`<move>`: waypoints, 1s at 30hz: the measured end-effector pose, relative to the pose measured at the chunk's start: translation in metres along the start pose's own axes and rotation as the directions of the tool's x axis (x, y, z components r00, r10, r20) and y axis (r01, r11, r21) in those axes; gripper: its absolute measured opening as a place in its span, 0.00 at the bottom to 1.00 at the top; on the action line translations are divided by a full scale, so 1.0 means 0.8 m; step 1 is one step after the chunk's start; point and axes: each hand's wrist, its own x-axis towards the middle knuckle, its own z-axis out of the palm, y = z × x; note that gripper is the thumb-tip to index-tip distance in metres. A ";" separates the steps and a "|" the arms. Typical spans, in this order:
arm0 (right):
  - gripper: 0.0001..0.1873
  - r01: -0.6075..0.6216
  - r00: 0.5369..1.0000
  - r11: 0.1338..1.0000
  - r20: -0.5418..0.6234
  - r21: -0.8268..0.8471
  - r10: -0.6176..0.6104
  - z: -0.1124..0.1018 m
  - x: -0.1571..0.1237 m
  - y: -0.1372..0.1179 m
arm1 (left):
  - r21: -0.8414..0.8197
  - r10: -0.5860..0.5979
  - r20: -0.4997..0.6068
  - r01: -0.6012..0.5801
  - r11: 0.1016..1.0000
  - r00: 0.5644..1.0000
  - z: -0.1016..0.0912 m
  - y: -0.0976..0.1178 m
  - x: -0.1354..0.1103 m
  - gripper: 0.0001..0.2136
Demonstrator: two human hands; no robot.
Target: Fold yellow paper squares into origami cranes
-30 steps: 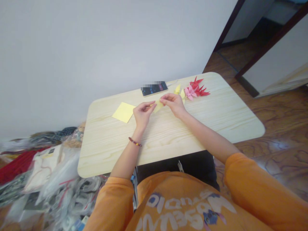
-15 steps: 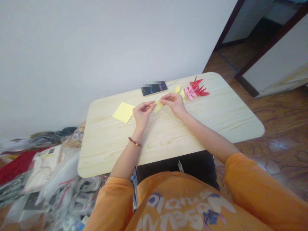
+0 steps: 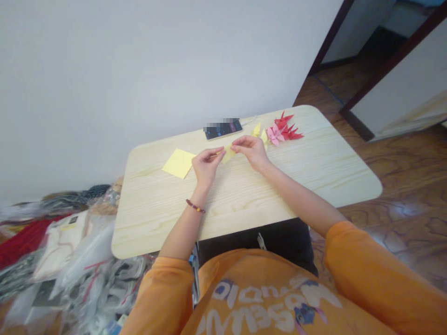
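Note:
A small folded yellow paper (image 3: 228, 152) is pinched from both sides over the light wooden table (image 3: 244, 195). My left hand (image 3: 205, 166), with a bead bracelet on its wrist, grips the paper's left end. My right hand (image 3: 253, 150) pinches its right end with fingers closed. A flat yellow paper square (image 3: 179, 163) lies just left of my left hand. Behind my right hand sit folded paper figures: yellow ones (image 3: 259, 130), a pink one (image 3: 274, 135) and red ones (image 3: 288, 128).
A dark phone (image 3: 223, 128) lies at the table's far edge by the white wall. Plastic bags and cloth (image 3: 59, 251) are heaped on the floor at the left. Wooden flooring and a dark door frame (image 3: 380, 70) are at the right.

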 end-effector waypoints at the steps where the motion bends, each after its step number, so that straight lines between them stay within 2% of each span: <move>1: 0.18 -0.001 1.000 1.000 0.003 -0.001 0.001 -0.001 0.000 0.001 | 0.003 0.001 0.000 -0.001 1.000 1.000 0.000 0.000 0.000 0.08; 9: 0.17 -0.001 1.000 1.000 -0.008 0.002 0.001 0.000 -0.003 -0.002 | 0.017 0.029 -0.008 -0.029 0.999 1.000 -0.001 -0.005 -0.003 0.08; 18: 0.15 0.060 0.998 0.998 0.001 -0.019 -0.060 0.004 -0.010 -0.013 | 0.055 0.112 -0.039 -0.110 0.992 0.993 -0.001 -0.006 -0.005 0.06; 30: 0.15 0.103 0.994 0.995 0.026 -0.005 -0.103 0.006 -0.015 -0.018 | 0.077 0.216 0.010 -0.216 0.973 0.976 -0.004 -0.005 -0.006 0.04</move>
